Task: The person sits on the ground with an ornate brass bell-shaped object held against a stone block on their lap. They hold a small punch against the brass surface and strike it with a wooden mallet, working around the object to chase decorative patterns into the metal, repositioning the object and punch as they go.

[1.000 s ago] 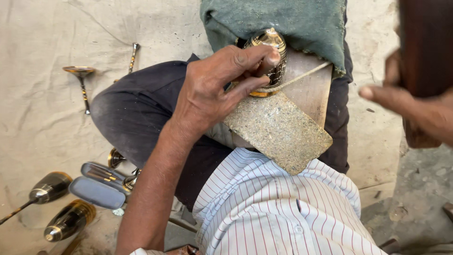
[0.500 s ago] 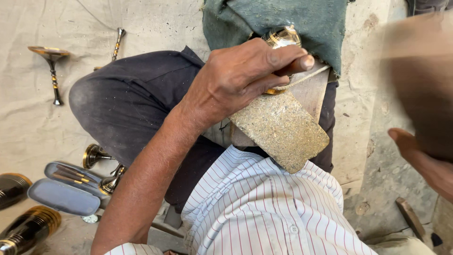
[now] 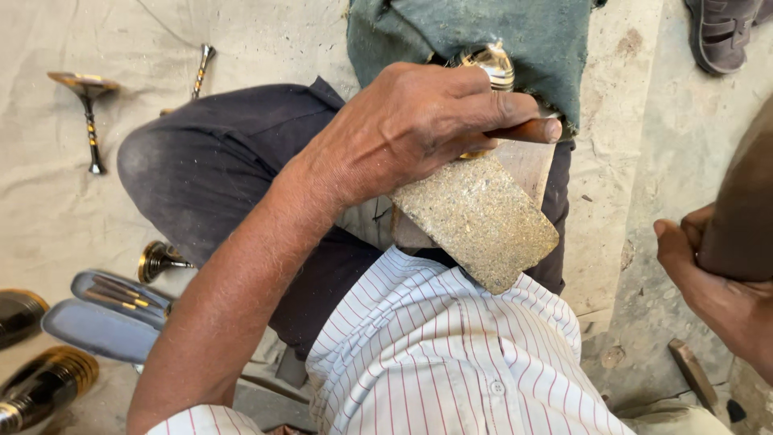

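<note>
The fingers (image 3: 483,109) of the left hand (image 3: 419,129) are curled tight around a slim reddish-brown tool handle (image 3: 527,130), the thumb pressed along it so that only the handle's end shows past the fingertips. Just beyond the knuckles a rounded brass piece (image 3: 489,63) with dark bands gleams, partly hidden by the hand; whether the fingers touch it cannot be told. The hand lies palm down, wrist slightly bent, and the bare forearm (image 3: 233,298) runs back and down to the lower left, across the dark trousers (image 3: 217,161) of a folded leg.

Under the hand sits a rough, speckled tan block (image 3: 479,217) (tilted, its near corner toward the striped shirt (image 3: 435,362)), resting on a pale wooden board (image 3: 527,165). A green cloth (image 3: 483,32) is draped above the brass piece.

The right hand (image 3: 713,282) is at the right edge, its fingers clenched round a thick dark brown object (image 3: 745,217) that is blurred and close to the camera; what it is cannot be made out.

On the cloth-covered floor to the left stand a brass goblet (image 3: 84,97) and a banded stem (image 3: 201,71); nearer lie grey sandals (image 3: 101,310), a small brass base (image 3: 157,259) and two dark banded vessels (image 3: 44,379).
</note>
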{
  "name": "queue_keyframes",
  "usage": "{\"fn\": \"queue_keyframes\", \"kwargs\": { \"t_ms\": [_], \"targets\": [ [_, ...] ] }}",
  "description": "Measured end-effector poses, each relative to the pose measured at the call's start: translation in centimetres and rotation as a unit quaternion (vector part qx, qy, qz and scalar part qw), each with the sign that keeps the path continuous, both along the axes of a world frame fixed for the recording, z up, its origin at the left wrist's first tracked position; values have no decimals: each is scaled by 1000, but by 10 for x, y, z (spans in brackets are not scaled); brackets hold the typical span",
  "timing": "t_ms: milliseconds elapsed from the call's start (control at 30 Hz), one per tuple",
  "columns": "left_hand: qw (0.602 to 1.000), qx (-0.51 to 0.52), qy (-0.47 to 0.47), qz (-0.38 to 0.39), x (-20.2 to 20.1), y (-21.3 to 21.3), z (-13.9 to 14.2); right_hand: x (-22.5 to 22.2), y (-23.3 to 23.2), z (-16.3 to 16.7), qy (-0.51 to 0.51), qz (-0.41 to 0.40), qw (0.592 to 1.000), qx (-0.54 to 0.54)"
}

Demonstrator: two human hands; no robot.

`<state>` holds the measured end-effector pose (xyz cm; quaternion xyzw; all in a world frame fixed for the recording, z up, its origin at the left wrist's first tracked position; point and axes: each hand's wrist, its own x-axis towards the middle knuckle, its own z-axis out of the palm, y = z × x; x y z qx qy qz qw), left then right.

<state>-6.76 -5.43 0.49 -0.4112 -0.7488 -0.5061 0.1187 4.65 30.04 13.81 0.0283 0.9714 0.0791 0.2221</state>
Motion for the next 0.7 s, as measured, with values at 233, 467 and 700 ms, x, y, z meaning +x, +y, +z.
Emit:
{"fn": "queue_keyframes", "kwargs": {
  "t_ms": [233,467,700],
  "targets": [
    [993,90,-71,23,3,4,-7,0,-12,0,12,-142,983,-113],
    [999,38,-19,30,9,3,-5,-15,41,-32,226,-777,273,-521],
    [998,49,22,33,5,3,-2,8,111,-56,329,-751,-166,-548]
  ]
}}
